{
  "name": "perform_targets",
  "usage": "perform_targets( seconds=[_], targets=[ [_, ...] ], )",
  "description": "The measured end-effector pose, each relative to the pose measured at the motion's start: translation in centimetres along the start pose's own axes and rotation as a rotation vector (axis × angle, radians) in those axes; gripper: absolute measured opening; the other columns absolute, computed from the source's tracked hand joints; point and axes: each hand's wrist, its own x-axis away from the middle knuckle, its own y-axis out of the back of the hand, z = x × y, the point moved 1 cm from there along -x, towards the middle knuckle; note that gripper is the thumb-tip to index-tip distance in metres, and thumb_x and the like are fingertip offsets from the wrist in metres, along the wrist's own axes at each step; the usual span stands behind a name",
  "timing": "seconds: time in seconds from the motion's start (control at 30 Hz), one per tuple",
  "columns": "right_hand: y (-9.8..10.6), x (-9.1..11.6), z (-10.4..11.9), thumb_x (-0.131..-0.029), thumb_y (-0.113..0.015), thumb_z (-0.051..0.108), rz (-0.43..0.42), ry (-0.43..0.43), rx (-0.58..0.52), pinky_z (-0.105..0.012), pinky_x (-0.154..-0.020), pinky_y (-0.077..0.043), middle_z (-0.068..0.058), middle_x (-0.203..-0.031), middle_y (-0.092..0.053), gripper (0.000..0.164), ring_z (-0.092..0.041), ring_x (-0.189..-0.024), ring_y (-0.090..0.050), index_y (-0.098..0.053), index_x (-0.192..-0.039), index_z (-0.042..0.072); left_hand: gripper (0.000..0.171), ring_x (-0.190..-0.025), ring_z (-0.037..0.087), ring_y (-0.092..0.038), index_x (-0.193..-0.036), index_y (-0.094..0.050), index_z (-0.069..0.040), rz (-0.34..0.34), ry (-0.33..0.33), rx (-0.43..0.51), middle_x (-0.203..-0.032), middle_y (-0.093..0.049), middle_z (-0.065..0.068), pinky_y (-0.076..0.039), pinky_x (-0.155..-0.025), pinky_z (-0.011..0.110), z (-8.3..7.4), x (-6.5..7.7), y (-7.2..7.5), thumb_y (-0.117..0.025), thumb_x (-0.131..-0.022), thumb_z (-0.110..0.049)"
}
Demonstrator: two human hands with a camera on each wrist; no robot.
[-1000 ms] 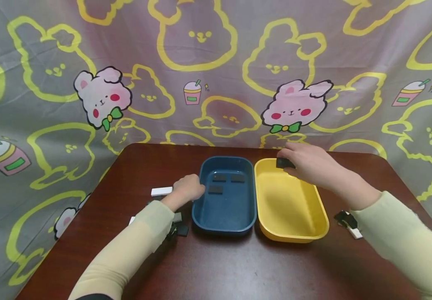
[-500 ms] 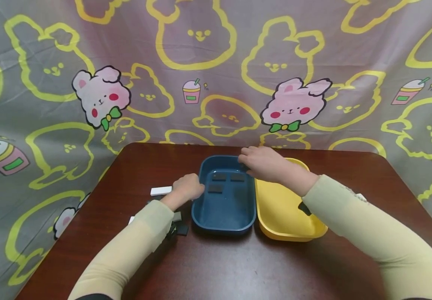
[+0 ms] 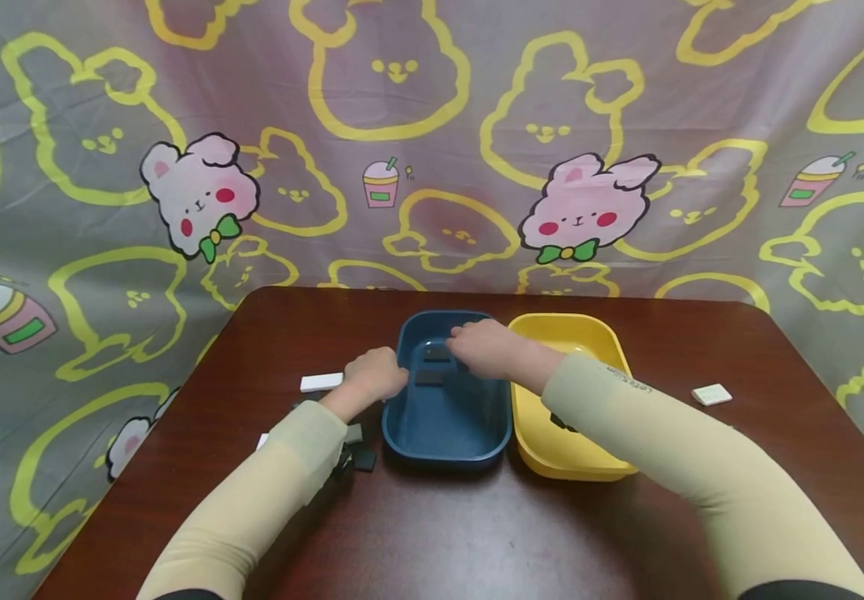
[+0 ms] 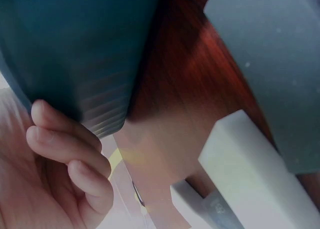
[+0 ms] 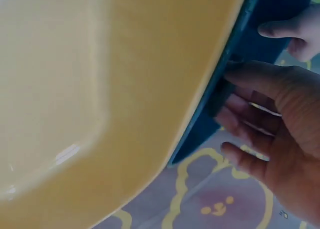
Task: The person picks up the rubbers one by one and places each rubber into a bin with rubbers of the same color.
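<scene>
The head view shows both hands at the blue bin (image 3: pixel 446 429), which stands beside the yellow bin (image 3: pixel 576 458) on the dark wooden bench (image 3: pixel 432 533). The left hand (image 3: pixel 374 373) grips the blue bin's left rim; the left wrist view shows its fingers bent against the outer wall. The right hand (image 3: pixel 482 348) is over the far right part of the blue bin, its back hiding what it holds. The right wrist view reveals a dark block (image 5: pixel 218 98) pinched between thumb and fingers, the hand otherwise partly spread. Whether that block touches the bin floor cannot be told.

Two dark slabs, one farther back (image 3: pixel 436 353) and one nearer (image 3: pixel 429 378), lie in the blue bin between the hands. The left wrist view also shows a thick white block (image 4: pixel 250 174) and a large grey block (image 4: pixel 275 74) near the left hand; in the head view the left sleeve (image 3: pixel 259 492) partly covers that pile. A white piece (image 3: pixel 712 394) lies right of the yellow bin.
</scene>
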Motion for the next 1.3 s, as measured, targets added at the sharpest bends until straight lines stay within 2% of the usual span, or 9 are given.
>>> perform_targets(
  seconds=[0.1, 0.27, 0.37, 0.53, 0.93, 1.17, 1.3],
  targets=[
    [-0.5, -0.5, 0.1, -0.087, -0.072, 0.009, 0.025, -0.029, -0.003, -0.034, -0.072, -0.053, -0.007, -0.089, -0.066, 0.018, -0.022, -0.076, -0.060, -0.069, -0.104, 0.006, 0.032, -0.053, 0.019, -0.057, -0.066, -0.061, -0.009, -0.003, 0.001, -0.009, -0.058, -0.057, 0.006, -0.040, -0.049, 0.031, 0.0, -0.1, 0.1, -0.053, -0.093, -0.024],
    [-0.9, -1.2, 0.5, -0.087, -0.072, 0.009, 0.130, -0.096, -0.072, -0.034, -0.072, -0.052, -0.004, -0.079, -0.063, 0.008, -0.021, -0.069, -0.056, -0.068, -0.094, 0.008, 0.031, -0.053, 0.019, -0.057, -0.067, -0.061, -0.009, 0.003, 0.006, -0.009, -0.059, -0.058, 0.006, -0.040, -0.049, 0.031, -0.2, -0.2, 0.1, -0.053, -0.093, -0.024],
    [-1.5, -1.8, 0.7, -0.089, -0.070, 0.011, 0.184, -0.124, -0.086, -0.032, -0.074, -0.052, -0.003, -0.078, -0.062, 0.008, -0.020, -0.069, -0.054, -0.069, -0.096, 0.009, 0.031, -0.053, 0.019, -0.057, -0.067, -0.062, -0.009, 0.007, 0.009, -0.008, -0.060, -0.058, 0.006, -0.040, -0.049, 0.031, -0.2, -0.3, 0.0, -0.053, -0.093, -0.024],
    [-2.4, -2.3, 0.7, -0.091, -0.068, 0.013, 0.229, -0.153, -0.093, -0.030, -0.074, -0.052, -0.002, -0.077, -0.061, 0.008, -0.020, -0.069, -0.054, -0.070, -0.098, 0.010, 0.031, -0.053, 0.019, -0.057, -0.067, -0.062, -0.009, 0.007, 0.006, -0.010, -0.059, -0.059, 0.006, -0.040, -0.049, 0.031, -0.2, -0.4, 0.0, -0.053, -0.093, -0.024],
    [-3.2, -2.1, 0.5, -0.090, -0.070, 0.017, 0.224, -0.174, -0.110, -0.026, -0.075, -0.051, 0.002, -0.079, -0.062, 0.010, -0.017, -0.069, -0.057, -0.071, -0.099, 0.014, 0.032, -0.053, 0.019, -0.057, -0.066, -0.060, -0.008, -0.004, -0.002, -0.001, -0.058, -0.056, 0.007, -0.040, -0.049, 0.030, -0.1, 0.0, 0.1, -0.054, -0.093, -0.024],
    [-2.8, -2.1, 0.8, -0.090, -0.069, 0.017, 0.225, -0.174, -0.096, -0.026, -0.072, -0.051, 0.001, -0.077, -0.061, 0.010, -0.017, -0.068, -0.056, -0.072, -0.099, 0.012, 0.032, -0.052, 0.019, -0.056, -0.065, -0.060, -0.008, 0.000, 0.007, -0.002, -0.057, -0.055, 0.006, -0.039, -0.048, 0.030, -0.1, 0.2, 0.0, -0.054, -0.093, -0.023],
    [-2.1, -1.8, 0.6, -0.090, -0.069, 0.017, 0.190, -0.173, -0.075, -0.028, -0.067, -0.050, 0.000, -0.072, -0.058, 0.006, -0.017, -0.066, -0.054, -0.070, -0.093, 0.011, 0.032, -0.052, 0.019, -0.055, -0.065, -0.059, -0.008, -0.003, 0.006, -0.002, -0.057, -0.055, 0.006, -0.039, -0.047, 0.030, -0.2, 0.4, 0.1, -0.053, -0.093, -0.022]
  ],
)
